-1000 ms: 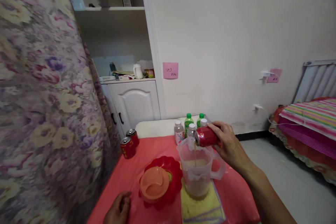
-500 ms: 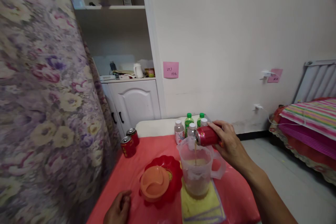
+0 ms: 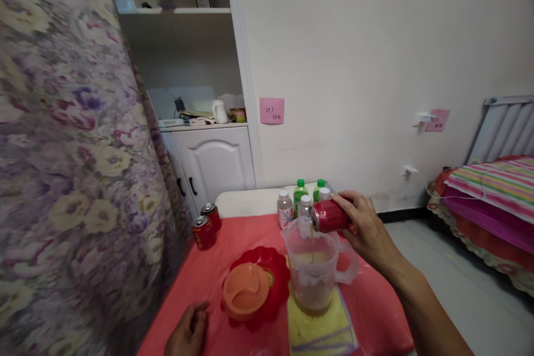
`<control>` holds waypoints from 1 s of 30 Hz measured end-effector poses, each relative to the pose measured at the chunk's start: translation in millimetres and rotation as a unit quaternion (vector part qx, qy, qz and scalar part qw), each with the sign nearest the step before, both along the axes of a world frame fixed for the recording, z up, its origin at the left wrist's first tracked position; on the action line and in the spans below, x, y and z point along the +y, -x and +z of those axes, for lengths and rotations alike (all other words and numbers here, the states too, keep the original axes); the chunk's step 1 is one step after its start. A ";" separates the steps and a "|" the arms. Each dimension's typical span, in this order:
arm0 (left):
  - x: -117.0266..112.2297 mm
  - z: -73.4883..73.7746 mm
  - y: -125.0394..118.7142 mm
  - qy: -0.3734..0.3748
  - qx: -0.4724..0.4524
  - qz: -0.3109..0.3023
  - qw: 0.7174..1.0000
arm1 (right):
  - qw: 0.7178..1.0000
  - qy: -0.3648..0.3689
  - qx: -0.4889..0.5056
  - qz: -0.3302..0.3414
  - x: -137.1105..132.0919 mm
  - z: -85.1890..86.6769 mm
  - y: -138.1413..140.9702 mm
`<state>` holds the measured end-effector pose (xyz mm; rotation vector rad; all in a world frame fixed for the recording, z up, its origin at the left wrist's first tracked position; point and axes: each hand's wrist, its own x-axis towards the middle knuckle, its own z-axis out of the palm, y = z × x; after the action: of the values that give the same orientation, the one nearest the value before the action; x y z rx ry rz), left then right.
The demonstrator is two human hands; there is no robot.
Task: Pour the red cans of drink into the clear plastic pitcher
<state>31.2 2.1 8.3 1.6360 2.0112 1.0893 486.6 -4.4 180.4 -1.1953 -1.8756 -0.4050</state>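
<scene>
My right hand (image 3: pixel 359 214) is wrapped round a red drink can (image 3: pixel 330 216), tipped with its opening to the left. A thin brownish stream runs from it into a clear plastic measuring jug (image 3: pixel 311 283), which has some liquid at the bottom. The jug stands upright on a folded yellow cloth (image 3: pixel 321 334), its handle to the right. My left hand (image 3: pixel 187 331) rests loosely curled on the red tablecloth, holding nothing that shows. Near it, an orange divided bowl (image 3: pixel 246 292) sits on a red scalloped plate (image 3: pixel 277 267).
Two more red cans (image 3: pixel 203 232) stand at the table's left edge. Behind the jug are several bottles, some with white caps (image 3: pixel 285 208) and two with green caps (image 3: pixel 300 192). A floral curtain (image 3: pixel 83 178) hangs at left; a bed (image 3: pixel 492 189) is at right.
Liquid keeps running from the can into the jug. Both hands stay almost exactly where they were.
</scene>
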 end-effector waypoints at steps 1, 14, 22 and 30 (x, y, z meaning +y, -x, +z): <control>0.1 0.1 0.0 0.001 -0.001 0.000 1.000 | 1.000 0.001 -0.001 -0.001 0.0 -0.1 0.1; 2.5 -7.6 3.1 0.009 -0.021 -0.011 1.000 | 1.000 0.007 -0.010 -0.005 1.2 -2.7 -1.8; 0.9 -3.8 1.2 -0.004 -0.021 -0.005 1.000 | 1.000 -0.008 -0.012 0.001 2.0 0.8 -2.0; 1.1 -5.7 2.0 0.010 -0.024 -0.009 1.000 | 1.000 -0.006 -0.013 -0.006 1.9 1.5 1.1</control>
<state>29.2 3.1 2.6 1.5996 1.9682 1.0873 485.5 -2.5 181.9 -1.1988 -1.8864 -0.4397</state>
